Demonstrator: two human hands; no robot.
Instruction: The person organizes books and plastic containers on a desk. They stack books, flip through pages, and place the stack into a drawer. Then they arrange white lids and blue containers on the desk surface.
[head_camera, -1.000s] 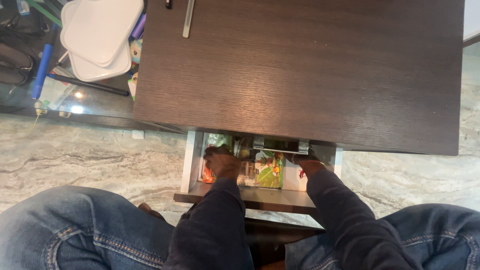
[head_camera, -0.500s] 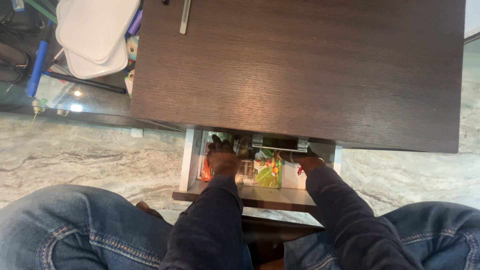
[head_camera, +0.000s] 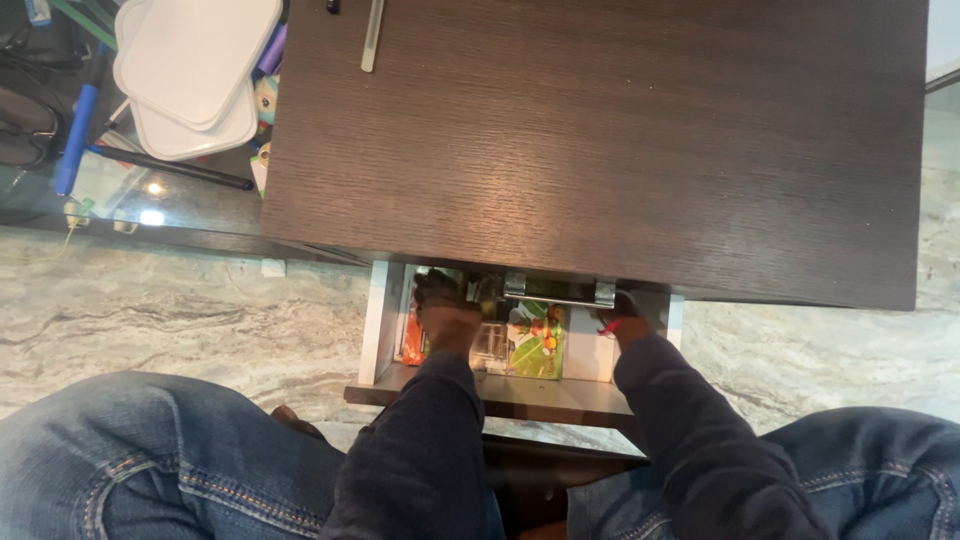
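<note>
Where veneer ends, hands (head_camera: 447, 318) among glossy packets (head_camera: 535, 340).

A drawer (head_camera: 380, 320) stands pulled out from under the front edge of the cabinet top (head_camera: 600, 140), above the person's knees. In it, a picture packet (head_camera: 537, 340) lies near the middle, a clear container (head_camera: 490, 340) just to its left. The left hand (head_camera: 446, 318) rests inside toward the drawer's left side; the right hand (head_camera: 618, 320) is at the right, below the metal handle (head_camera: 560, 290) (its fingers partly hidden). Two lids (head_camera: 190, 70) lie stacked on the glass table (head_camera: 120, 195) left of the cabinet.
</note>
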